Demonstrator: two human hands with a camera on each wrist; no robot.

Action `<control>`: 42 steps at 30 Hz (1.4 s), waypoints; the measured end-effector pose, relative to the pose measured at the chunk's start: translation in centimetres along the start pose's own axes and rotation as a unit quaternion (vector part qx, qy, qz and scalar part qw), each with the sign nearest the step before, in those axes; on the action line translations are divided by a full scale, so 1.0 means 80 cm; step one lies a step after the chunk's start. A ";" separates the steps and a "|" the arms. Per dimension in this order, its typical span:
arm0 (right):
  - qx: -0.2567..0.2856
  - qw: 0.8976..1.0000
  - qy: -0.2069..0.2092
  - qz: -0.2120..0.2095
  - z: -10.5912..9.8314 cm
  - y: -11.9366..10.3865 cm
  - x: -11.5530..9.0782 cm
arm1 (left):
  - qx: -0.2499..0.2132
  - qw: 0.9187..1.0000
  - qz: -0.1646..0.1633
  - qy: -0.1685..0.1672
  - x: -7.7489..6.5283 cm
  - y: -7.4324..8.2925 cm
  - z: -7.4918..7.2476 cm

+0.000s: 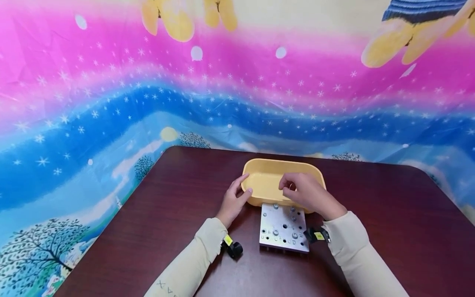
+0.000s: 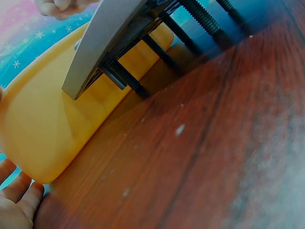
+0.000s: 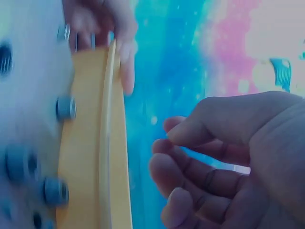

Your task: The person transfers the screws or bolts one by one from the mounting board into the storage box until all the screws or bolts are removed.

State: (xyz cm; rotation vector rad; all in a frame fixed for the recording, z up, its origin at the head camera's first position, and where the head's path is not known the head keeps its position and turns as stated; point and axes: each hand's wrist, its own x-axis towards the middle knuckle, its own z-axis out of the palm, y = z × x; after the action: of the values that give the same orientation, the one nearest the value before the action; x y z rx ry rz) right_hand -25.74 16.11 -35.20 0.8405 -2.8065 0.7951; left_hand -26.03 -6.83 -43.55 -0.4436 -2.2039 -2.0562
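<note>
My left hand [image 1: 233, 202] holds the left end of a yellow plastic tray [image 1: 265, 187], its thumb over the rim and other fingers against the outer wall. Above the tray's right half is my right hand [image 1: 309, 192]. Its thumb meets the curled index finger [image 3: 174, 148], and nothing shows between them. In front of the tray a silver metal plate [image 1: 269, 222] with holes stands raised on the table. Socket-head bolts [image 3: 66, 108] sit in its top, and threaded shanks [image 2: 200, 16] stick out below. No loose bolts show inside the visible part of the tray.
The dark reddish wooden table [image 1: 174, 206] extends to both sides. Behind it hangs a colourful printed cloth [image 1: 222, 82] with snowflakes. A small black wrist camera [image 1: 233, 249] is on the left wrist, another [image 1: 314, 235] on the right, close to the plate's edge.
</note>
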 end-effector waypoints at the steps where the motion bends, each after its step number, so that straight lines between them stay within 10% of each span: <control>1: -0.001 1.000 -0.006 0.002 0.000 -0.005 0.000 | -0.001 1.000 0.001 0.001 0.001 0.000 0.000; 16: 0.017 0.990 -0.135 0.024 0.032 -0.044 -0.011 | 0.016 1.000 0.001 0.023 0.017 -0.048 0.003; 42: -0.030 0.988 -0.144 0.051 0.057 -0.053 -0.016 | 0.012 0.999 -0.022 0.022 0.013 -0.042 0.005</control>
State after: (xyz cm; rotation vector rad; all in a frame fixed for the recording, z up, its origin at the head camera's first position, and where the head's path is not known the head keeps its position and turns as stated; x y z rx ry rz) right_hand -22.13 11.39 -37.47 0.8703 -3.1309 0.6426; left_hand -27.85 -6.46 -46.51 -0.3470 -2.2293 -2.0384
